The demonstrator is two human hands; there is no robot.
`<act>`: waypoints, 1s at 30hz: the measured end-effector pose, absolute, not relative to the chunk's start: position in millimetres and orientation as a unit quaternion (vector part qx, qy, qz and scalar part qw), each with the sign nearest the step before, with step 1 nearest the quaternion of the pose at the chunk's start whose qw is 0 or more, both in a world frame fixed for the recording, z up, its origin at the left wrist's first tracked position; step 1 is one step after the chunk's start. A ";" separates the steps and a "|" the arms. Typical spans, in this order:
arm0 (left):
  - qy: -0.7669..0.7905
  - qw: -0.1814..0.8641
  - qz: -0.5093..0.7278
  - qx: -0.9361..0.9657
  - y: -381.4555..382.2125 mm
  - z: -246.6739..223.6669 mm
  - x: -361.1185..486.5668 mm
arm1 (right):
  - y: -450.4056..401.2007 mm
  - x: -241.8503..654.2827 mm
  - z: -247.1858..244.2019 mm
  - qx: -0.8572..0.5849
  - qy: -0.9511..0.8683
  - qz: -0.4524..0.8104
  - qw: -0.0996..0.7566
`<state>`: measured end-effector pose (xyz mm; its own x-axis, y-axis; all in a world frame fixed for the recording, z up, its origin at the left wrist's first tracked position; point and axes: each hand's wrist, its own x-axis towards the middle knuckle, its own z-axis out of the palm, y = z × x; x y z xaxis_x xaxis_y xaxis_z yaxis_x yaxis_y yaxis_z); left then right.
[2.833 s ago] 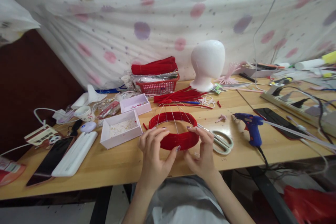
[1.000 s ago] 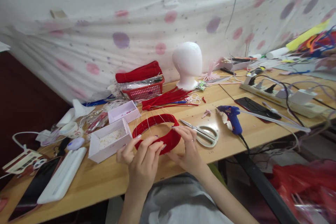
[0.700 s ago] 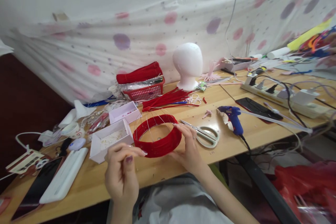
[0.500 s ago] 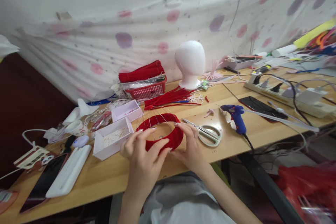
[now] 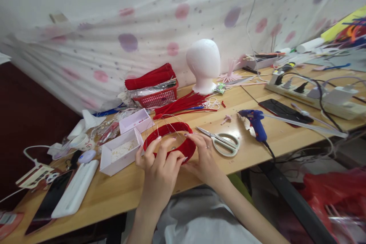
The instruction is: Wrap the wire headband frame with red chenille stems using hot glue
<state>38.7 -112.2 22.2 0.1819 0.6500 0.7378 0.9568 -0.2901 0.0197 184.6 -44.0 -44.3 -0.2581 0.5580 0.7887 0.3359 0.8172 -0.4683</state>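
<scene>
A red fuzzy ring-shaped band [image 5: 180, 126] with thin wires arching over it is held between both hands, just above the near edge of the table. My left hand [image 5: 161, 164] is closed on its near left side, with fingers bent over the rim. On the right side, my right hand [image 5: 201, 158] grips the band, its fingertips at the rim and its thumb partly hidden. Scissors [image 5: 225, 144] with pale handles lie just right of that hand. To the left stands a white box of small beads [image 5: 121, 152].
A white foam head [image 5: 203, 65] stands at the back beside red pipe cleaners [image 5: 183, 105] and a red basket [image 5: 158, 97]. A blue glue gun [image 5: 256, 124], a dark phone [image 5: 283, 112] and a power strip [image 5: 314, 101] with cables lie to the right. At left rests another phone [image 5: 48, 198].
My left hand's fingers have shifted on the band, the thumb-side fingers drawing in along the near rim. The right hand keeps its hold. The view has moved slightly.
</scene>
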 end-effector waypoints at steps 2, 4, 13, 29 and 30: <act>-0.531 0.209 -0.347 -0.744 -112.9 22.8 33.6 | -43.6 184.8 -45.0 -0.283 -0.788 0.102 0.538; -0.518 0.156 -0.380 -0.750 -115.4 24.8 29.2 | -43.1 184.6 -45.7 -0.282 -0.789 0.104 0.535; -0.379 -0.378 -0.655 -0.532 -136.2 38.6 32.8 | -42.5 183.9 -46.1 -0.287 -0.789 0.096 0.535; -0.554 -0.159 -0.766 -0.284 -113.1 40.8 -96.8 | -40.1 184.8 -45.1 -0.300 -0.807 0.044 0.506; -0.550 -0.184 -0.761 -0.292 -110.6 38.4 -98.7 | -39.5 184.8 -45.9 -0.304 -0.807 0.045 0.505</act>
<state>-98.7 -110.6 38.4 -0.7622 0.6009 0.2409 0.0407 -0.3268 0.9442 184.8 -39.5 -45.9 -0.3057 0.5363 0.7867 0.4451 0.8109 -0.3799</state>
